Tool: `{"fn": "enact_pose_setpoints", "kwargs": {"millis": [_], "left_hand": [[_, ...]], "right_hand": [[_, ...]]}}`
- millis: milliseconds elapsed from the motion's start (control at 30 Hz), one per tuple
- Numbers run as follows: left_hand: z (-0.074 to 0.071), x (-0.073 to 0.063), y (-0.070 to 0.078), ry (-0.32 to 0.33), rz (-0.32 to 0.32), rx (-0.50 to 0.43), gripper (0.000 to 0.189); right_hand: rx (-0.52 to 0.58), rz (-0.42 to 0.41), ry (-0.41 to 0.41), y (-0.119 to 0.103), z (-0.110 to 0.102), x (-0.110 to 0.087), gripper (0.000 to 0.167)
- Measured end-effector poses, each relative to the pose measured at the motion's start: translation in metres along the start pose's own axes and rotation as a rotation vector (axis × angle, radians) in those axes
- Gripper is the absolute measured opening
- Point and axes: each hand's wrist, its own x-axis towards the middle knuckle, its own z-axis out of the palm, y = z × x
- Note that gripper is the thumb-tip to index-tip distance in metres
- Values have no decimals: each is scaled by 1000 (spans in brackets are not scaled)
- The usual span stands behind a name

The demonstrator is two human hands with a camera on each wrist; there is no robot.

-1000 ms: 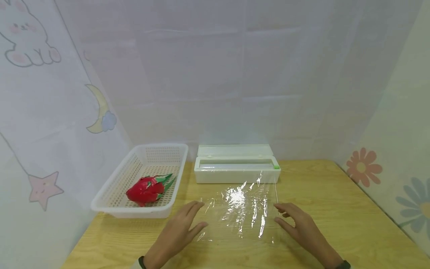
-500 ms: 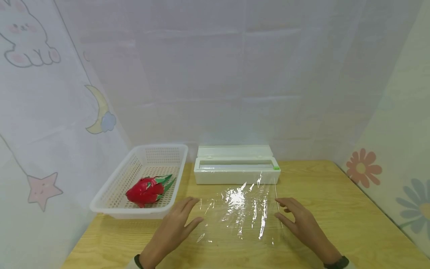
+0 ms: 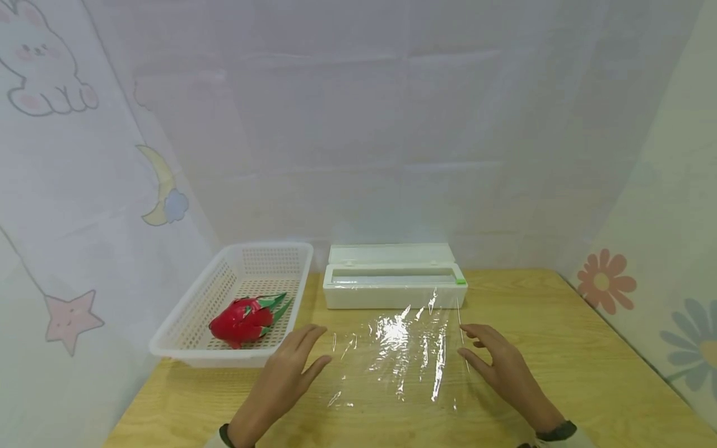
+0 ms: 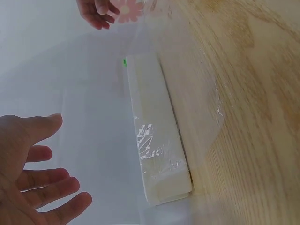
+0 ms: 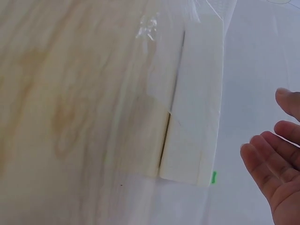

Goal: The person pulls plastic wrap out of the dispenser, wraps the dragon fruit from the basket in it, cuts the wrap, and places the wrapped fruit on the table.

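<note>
Cling film (image 3: 386, 361) stretches over the near middle of the wooden worktop (image 3: 571, 361), clear and wrinkled, with bright glare across it. Its near end reaches between a person's two hands and its far end laps the front of a white box. From where I stand I can't tell whether it lies flat all the way.

On one side of the film, the left hand (image 3: 280, 374) has its fingers relaxed and its thumb held away, gripping nothing, just beside the left edge. Opposite, the right hand (image 3: 506, 373) is gently bent, likewise gripping nothing, its fingertips right by the film's right edge; I can't tell whether they touch it. Each wrist wears a dark band, with a pale sleeve behind it.

Past the left hand, a white perforated basket (image 3: 218, 357) stands on the worktop, and in it lies a red dragon fruit (image 3: 238, 322), its green tips pointing right.

Farther back sits the dispenser box (image 3: 358, 300), long and white, its lid (image 3: 392, 254) tipped back and a small green piece (image 3: 461, 282) at its right end. Beyond hangs a creased pale backdrop (image 3: 358, 124); a rabbit (image 3: 47, 81) decorates the left side, an orange flower (image 3: 605, 281) the right.
</note>
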Motion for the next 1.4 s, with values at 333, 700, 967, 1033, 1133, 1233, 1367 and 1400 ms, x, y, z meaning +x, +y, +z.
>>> {"fn": "enact_pose_setpoints", "kwargs": {"millis": [333, 700, 967, 1033, 1133, 1233, 1367, 1400], "left_hand": [[-2, 1, -1, -13, -28, 7, 52], [-4, 1, -6, -1, -7, 22, 53], [-7, 2, -10, 0, -20, 51, 54], [-8, 3, -11, 2, -20, 51, 53], [-9, 4, -14, 14, -15, 49, 53], [-11, 5, -16, 24, -16, 52, 52], [-13, 5, -18, 23, -30, 60, 52], [-13, 5, -18, 24, -35, 59, 52]], "right_hand": [[-15, 8, 9, 6, 0, 5, 59], [-10, 33, 12, 13, 3, 9, 60], [-19, 43, 12, 20, 5, 10, 62], [-16, 49, 15, 21, 5, 10, 62], [-12, 62, 14, 22, 5, 12, 61], [-14, 64, 12, 23, 4, 14, 60], [-19, 67, 11, 24, 4, 17, 59], [-20, 68, 9, 25, 4, 18, 59]]}}
